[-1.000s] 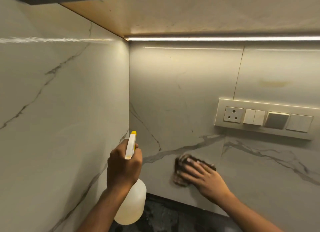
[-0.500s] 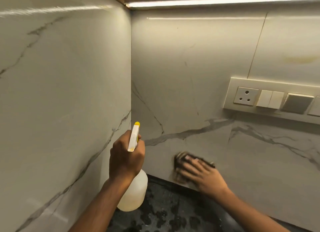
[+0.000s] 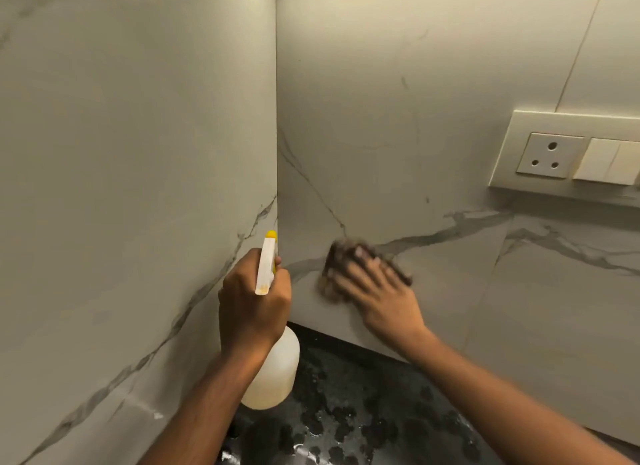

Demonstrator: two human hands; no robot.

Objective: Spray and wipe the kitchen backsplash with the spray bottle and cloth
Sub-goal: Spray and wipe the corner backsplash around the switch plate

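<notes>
The backsplash (image 3: 398, 125) is pale marble-look tile with grey veins, meeting a side wall at a corner. My left hand (image 3: 251, 298) grips the neck of a white spray bottle (image 3: 277, 371) with a yellow-tipped nozzle that points up toward the corner. My right hand (image 3: 381, 291) lies flat, fingers spread, pressing a dark cloth (image 3: 337, 260) against the lower backsplash just right of the corner. Hand and cloth are blurred by motion.
A cream switch plate with a three-pin socket (image 3: 550, 154) and rocker switches is mounted on the wall at the right. A black speckled countertop (image 3: 363, 412) runs below. The side wall (image 3: 121, 187) stands close on the left.
The view has tilted down and moved closer, so the under-cabinet light has left the frame. My right hand has slid the cloth up and left toward the corner. The bottle stays held.
</notes>
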